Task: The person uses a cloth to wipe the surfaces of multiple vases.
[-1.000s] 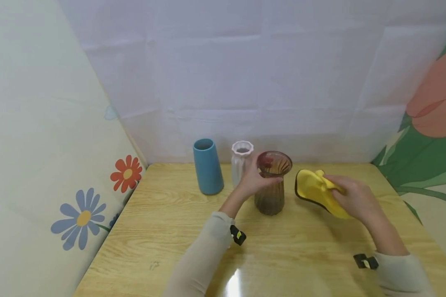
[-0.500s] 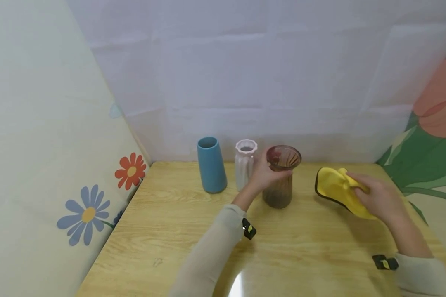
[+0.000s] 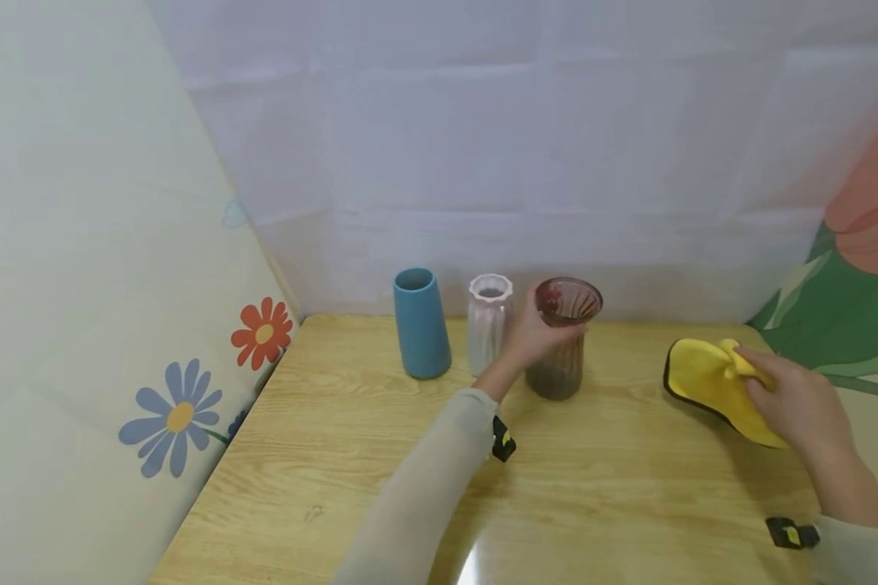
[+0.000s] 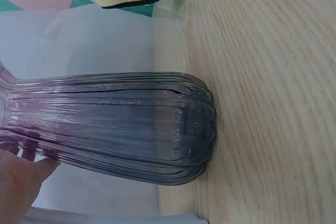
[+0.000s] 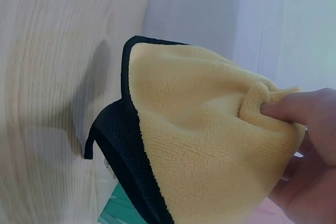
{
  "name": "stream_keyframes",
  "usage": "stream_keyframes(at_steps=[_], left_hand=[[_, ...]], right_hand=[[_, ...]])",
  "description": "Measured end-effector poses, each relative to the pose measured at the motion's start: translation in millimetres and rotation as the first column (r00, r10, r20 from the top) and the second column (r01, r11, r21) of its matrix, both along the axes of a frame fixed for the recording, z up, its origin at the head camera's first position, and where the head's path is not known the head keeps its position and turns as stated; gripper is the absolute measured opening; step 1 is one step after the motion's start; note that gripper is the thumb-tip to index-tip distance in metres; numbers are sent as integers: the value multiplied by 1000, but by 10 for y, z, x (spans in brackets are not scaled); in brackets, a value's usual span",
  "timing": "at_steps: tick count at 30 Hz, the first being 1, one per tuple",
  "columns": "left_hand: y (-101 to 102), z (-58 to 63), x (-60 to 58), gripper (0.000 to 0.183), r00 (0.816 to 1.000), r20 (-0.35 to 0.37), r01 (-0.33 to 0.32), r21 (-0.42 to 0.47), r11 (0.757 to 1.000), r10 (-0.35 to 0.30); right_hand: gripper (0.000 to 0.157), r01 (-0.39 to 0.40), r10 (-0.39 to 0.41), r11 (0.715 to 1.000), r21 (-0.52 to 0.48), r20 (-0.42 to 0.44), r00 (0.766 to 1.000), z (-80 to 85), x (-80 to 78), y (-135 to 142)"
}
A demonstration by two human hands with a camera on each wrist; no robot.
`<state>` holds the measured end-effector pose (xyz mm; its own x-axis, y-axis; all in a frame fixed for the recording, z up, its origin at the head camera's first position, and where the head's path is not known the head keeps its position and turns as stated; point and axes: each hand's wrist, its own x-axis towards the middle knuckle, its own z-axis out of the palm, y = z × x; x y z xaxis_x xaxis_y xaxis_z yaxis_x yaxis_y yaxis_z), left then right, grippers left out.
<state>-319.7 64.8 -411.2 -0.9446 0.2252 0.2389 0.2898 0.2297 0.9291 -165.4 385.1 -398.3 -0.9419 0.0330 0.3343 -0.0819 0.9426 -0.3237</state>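
Note:
My left hand [image 3: 532, 335] grips a ribbed glass vase [image 3: 562, 361] just below its flared rim. The vase is upright, purplish at the top and smoky grey lower down; in the left wrist view its thick base [image 4: 197, 132] is right at the tabletop. My right hand [image 3: 805, 402] pinches a yellow plush cloth [image 3: 713, 382] with dark edging, bunched at the thumb and hanging above the table's right side. Up close in the right wrist view, the thumb presses into a fold of the cloth [image 5: 205, 129].
Left of the glass vase stand a white fluted vase [image 3: 486, 329], close beside my left hand, and a blue tapered vase [image 3: 422, 329]. The wood-grain table [image 3: 322, 455] meets a pale sheet [image 3: 424, 146] at the back and flower-printed hangings [image 3: 117, 244] at the sides.
The glass vase, in my left hand, has shifted back and slightly right beside the white one. My right hand has carried the cloth to the right, away from it. The view has turned slightly.

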Motion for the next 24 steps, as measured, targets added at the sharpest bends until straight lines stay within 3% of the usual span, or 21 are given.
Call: stream_keyframes(at_steps=[7, 10, 15, 19, 24], left_hand=[[58, 21, -35, 105, 999, -3, -34, -13, 999, 34], [69, 23, -42, 105, 999, 3, -35, -13, 999, 35], [92, 24, -64, 103, 999, 7, -34, 10, 999, 34], [112, 23, -85, 103, 1000, 1, -9, 43, 999, 9], [120, 24, -99, 105, 1000, -11, 2, 46, 999, -2]], right_hand=[[53, 69, -71, 997, 37, 65, 995, 39, 58, 106], [54, 64, -71, 995, 80, 82, 994, 13, 71, 96], [50, -39, 38, 989, 141, 11, 999, -133, 80, -7], [48, -103, 118, 982, 160, -87, 989, -271, 101, -101], [46, -148, 167, 972, 185, -93, 982, -429, 114, -218]])
